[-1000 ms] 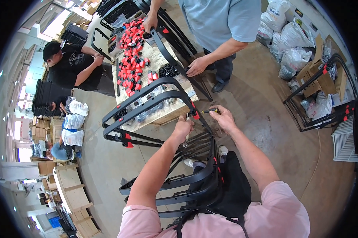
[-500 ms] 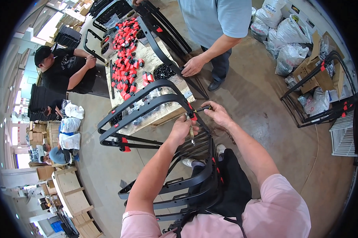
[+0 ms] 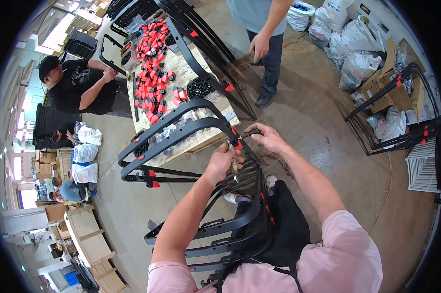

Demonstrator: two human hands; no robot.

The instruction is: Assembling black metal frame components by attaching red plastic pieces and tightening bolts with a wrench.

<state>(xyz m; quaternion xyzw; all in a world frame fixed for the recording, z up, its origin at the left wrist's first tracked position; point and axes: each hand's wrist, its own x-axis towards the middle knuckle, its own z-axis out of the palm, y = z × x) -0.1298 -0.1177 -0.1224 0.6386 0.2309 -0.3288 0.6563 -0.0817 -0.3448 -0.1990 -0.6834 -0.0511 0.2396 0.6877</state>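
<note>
My right hand [image 3: 270, 139] is closed round the black handle of a screwdriver [image 3: 251, 133]. Its tip points left at a red fitting [image 3: 237, 145] on a curved black tubular frame [image 3: 198, 121]. On the other side of that fitting, my left hand [image 3: 221, 163] is closed against the tube. A slim tool with a pale handle and metal end [image 3: 235, 173] hangs down from its fingers; its exact kind is hard to make out. More curved black frames [image 3: 230, 224] are stacked in front of my body, with red fittings along them.
A wooden table [image 3: 220, 111] ahead carries red and black plastic pieces [image 3: 152, 88] and a tub of small black parts [image 3: 199, 89]. One co-worker [image 3: 269, 29] stands beyond it, another [image 3: 83, 88] at its left. White sacks [image 3: 359, 39] and another frame [image 3: 376, 97] are at right.
The co-worker ahead has taken a hand off the frame on the table and stepped back; a red fitting now shows at that frame's end. My hands stay almost in place.
</note>
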